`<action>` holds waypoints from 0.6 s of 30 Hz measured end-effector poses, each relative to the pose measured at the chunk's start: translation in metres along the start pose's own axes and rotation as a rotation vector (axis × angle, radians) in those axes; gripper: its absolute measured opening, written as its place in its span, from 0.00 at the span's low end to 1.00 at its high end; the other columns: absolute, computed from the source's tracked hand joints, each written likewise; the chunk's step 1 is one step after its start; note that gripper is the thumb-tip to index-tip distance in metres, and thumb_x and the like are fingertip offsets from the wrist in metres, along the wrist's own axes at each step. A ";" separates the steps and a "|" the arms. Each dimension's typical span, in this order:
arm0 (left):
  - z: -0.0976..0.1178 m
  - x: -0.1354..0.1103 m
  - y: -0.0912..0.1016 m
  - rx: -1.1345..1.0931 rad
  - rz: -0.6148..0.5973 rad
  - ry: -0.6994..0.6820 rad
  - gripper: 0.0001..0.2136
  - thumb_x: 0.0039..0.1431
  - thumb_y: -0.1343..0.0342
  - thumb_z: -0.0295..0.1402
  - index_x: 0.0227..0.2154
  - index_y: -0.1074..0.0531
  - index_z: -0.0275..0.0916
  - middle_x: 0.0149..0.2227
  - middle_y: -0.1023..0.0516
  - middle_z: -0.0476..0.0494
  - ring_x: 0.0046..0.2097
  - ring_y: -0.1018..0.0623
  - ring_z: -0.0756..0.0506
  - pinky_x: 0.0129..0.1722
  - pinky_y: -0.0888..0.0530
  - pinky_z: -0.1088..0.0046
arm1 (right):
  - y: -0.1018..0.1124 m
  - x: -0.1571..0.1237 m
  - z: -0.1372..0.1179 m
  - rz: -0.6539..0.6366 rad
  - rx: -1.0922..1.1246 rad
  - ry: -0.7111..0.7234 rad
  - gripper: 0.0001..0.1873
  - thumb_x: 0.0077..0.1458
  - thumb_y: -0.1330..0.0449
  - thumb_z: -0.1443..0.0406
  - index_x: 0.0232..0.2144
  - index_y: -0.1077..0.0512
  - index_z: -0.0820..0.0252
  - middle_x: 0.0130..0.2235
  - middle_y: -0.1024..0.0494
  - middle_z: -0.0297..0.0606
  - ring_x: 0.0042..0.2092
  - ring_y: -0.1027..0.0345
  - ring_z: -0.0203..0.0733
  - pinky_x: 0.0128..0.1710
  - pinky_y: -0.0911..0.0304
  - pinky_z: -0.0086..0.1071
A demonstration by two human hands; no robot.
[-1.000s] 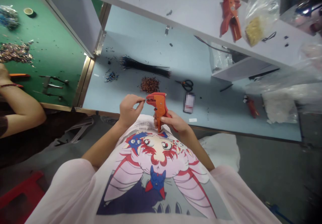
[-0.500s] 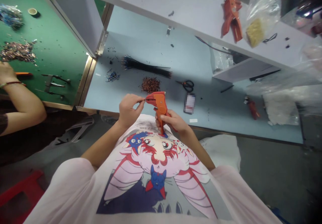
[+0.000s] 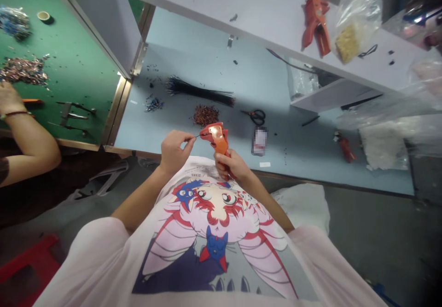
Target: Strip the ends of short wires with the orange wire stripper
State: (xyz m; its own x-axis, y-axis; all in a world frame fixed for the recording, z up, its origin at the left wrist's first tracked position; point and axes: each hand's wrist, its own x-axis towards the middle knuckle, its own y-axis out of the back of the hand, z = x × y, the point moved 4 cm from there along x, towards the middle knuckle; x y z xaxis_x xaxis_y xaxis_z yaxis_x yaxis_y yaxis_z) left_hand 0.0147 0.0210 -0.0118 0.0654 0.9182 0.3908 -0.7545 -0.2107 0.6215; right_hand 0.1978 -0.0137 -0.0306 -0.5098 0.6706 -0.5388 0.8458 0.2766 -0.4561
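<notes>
My right hand point(image 3: 232, 163) is wrapped round the handles of an orange and red wire stripper point(image 3: 218, 137), whose jaws point left. Between thumb and forefinger, my left hand point(image 3: 176, 148) pinches a thin, short wire point(image 3: 197, 136). The wire's free end reaches the stripper's jaws; whether they grip it I cannot tell. Just beyond the tool lies a heap of small copper-coloured pieces point(image 3: 206, 114). A long bundle of black wires point(image 3: 200, 91) rests behind that heap. To its left is a small pile of blue and silvery bits point(image 3: 154, 104).
Black-handled scissors point(image 3: 257, 116) and a phone point(image 3: 259, 141) lie right of my hands. A second red stripper point(image 3: 316, 26) sits on the shelf point(image 3: 255, 17) above. At the left, another person's arm point(image 3: 31, 136) rests by a green table point(image 3: 93, 67). A red-handled tool point(image 3: 344, 147) lies far right.
The wire stripper has tilted, and its handles look drawn together in my right hand. My left hand has shifted slightly left, with more of the wire showing.
</notes>
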 end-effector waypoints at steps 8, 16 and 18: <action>-0.006 -0.002 0.001 0.063 0.057 0.009 0.07 0.59 0.47 0.34 0.29 0.27 0.39 0.29 0.23 0.46 0.33 0.27 0.47 0.36 0.33 0.71 | 0.022 0.007 -0.004 0.023 0.160 0.009 0.18 0.47 0.36 0.55 0.33 0.33 0.63 0.27 0.27 0.35 0.27 0.30 0.38 0.25 0.31 0.32; -0.001 -0.002 0.001 0.084 0.058 -0.045 0.06 0.59 0.46 0.33 0.29 0.27 0.40 0.30 0.22 0.45 0.35 0.26 0.46 0.38 0.32 0.69 | 0.013 -0.010 -0.005 -0.090 0.033 -0.017 0.17 0.50 0.37 0.58 0.37 0.33 0.64 0.30 0.27 0.38 0.30 0.29 0.40 0.30 0.31 0.35; 0.000 -0.001 0.000 0.083 0.054 -0.052 0.06 0.59 0.46 0.33 0.29 0.27 0.39 0.30 0.22 0.45 0.35 0.26 0.47 0.38 0.32 0.69 | 0.008 -0.012 -0.008 -0.103 0.018 -0.008 0.17 0.50 0.37 0.58 0.37 0.33 0.64 0.31 0.27 0.38 0.30 0.29 0.40 0.30 0.31 0.34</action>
State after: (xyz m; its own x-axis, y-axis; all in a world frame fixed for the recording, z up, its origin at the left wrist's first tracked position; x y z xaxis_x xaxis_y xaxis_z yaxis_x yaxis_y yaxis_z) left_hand 0.0148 0.0195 -0.0120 0.0617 0.8862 0.4591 -0.7013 -0.2888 0.6517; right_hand 0.2118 -0.0143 -0.0219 -0.5949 0.6337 -0.4945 0.7862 0.3308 -0.5220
